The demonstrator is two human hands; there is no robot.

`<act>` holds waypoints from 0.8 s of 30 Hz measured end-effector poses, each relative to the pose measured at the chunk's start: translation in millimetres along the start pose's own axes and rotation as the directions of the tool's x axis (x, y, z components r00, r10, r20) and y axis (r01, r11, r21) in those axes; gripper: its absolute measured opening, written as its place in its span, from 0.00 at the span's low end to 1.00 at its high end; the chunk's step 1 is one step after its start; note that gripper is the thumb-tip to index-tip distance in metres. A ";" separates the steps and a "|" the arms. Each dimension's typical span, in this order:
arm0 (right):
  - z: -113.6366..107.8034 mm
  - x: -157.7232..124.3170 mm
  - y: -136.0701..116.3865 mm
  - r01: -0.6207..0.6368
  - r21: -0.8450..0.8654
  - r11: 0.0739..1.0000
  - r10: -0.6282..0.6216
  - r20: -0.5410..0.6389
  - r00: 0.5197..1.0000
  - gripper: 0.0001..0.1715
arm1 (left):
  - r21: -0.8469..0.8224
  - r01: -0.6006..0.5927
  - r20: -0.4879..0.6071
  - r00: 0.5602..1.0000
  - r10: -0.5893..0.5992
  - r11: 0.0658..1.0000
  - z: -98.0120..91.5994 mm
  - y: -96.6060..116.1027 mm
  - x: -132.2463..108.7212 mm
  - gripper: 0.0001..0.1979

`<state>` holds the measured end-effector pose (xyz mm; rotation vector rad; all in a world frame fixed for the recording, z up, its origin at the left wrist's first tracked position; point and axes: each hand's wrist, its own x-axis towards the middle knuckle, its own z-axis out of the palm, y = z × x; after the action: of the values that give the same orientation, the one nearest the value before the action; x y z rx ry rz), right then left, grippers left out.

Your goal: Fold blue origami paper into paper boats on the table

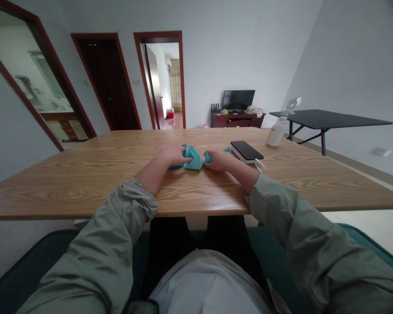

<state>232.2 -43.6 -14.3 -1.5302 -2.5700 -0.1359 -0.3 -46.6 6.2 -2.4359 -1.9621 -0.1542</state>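
Note:
A blue folded paper piece (194,160), with pointed, angular faces, is on the wooden table in front of me. My left hand (173,155) is closed on its left side, thumb against the folds; more blue paper shows behind and beneath the fingers. Just right of it, my right hand (218,160) is closed with the fingers pinched round a small blue paper piece (208,157). A blue tip also sticks out behind that hand. Whether the blue parts join is hidden by my fingers.
A black phone (246,150) lies on a white box with a white loop, right of my right hand. Farther right stands a white spray bottle (277,131). The wooden table's (85,183) front edge runs before my lap. A black folding table (327,118) stands beyond.

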 end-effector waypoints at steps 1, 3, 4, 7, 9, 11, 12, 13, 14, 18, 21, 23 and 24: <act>-0.5 -0.3 -2.3 0.021 0.004 1.000 -0.021 0.001 1.000 0.29 | 0.006 0.000 0.007 1.000 0.000 1.000 -1.0 4.8 -1.1 0.43; -1.6 -0.7 -4.9 0.069 0.014 0.998 -0.069 0.003 0.998 0.28 | 0.004 -0.009 0.018 1.000 0.009 1.000 -3.3 11.5 -3.6 0.43; -2.4 -1.0 -5.3 0.090 0.016 0.996 -0.090 0.003 0.996 0.29 | 0.002 -0.017 0.024 1.000 0.017 1.000 -4.3 13.3 -4.7 0.43; -5.6 -2.1 -5.0 0.132 0.021 0.991 -0.132 0.008 0.991 0.28 | 0.024 -0.043 0.049 0.998 0.042 0.999 -5.5 13.8 -7.0 0.41; -8.2 -3.0 -4.9 0.199 0.043 0.979 -0.200 0.018 0.980 0.24 | 0.065 -0.047 0.070 0.997 0.043 0.997 -5.1 12.9 -7.3 0.38; -10.4 -3.7 -5.6 0.285 0.084 0.955 -0.288 0.024 0.957 0.22 | 0.101 -0.047 0.077 0.996 0.039 0.994 -4.5 12.3 -7.0 0.33; -11.1 -3.8 -6.2 0.319 0.105 0.942 -0.323 0.025 0.946 0.21 | 0.110 -0.046 0.076 0.996 0.038 0.993 -4.2 12.3 -6.7 0.31; -11.5 -3.7 -6.9 0.340 0.123 0.932 -0.345 0.025 0.938 0.21 | 0.114 -0.045 0.073 0.997 0.037 0.993 -4.0 12.2 -6.3 0.29; -11.6 -3.5 -7.4 0.348 0.135 0.928 -0.354 0.026 0.935 0.20 | 0.113 -0.043 0.072 0.997 0.035 0.993 -3.8 12.0 -5.8 0.27; -11.3 -2.0 -7.7 0.301 0.141 0.943 -0.311 0.052 0.949 0.16 | 0.100 -0.034 0.068 0.997 0.027 0.994 -1.4 9.5 -2.5 0.24; -13.0 -2.0 -5.1 0.235 0.132 0.963 -0.247 0.076 0.966 0.15 | 0.097 -0.014 0.045 0.999 0.010 0.995 1.9 6.3 0.8 0.23; -14.5 -2.0 -1.4 0.194 0.120 0.974 -0.203 0.066 0.977 0.16 | 0.087 0.002 0.034 0.999 -0.005 0.996 3.8 3.9 2.9 0.23; -15.1 -1.8 1.1 0.174 0.118 0.978 -0.181 0.052 0.982 0.17 | 0.078 0.007 0.027 1.000 -0.009 0.997 4.3 2.5 3.8 0.23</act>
<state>235.2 -46.9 0.3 -1.2847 -2.7095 0.0381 3.3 -43.1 2.4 -2.3946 -1.9503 -0.0438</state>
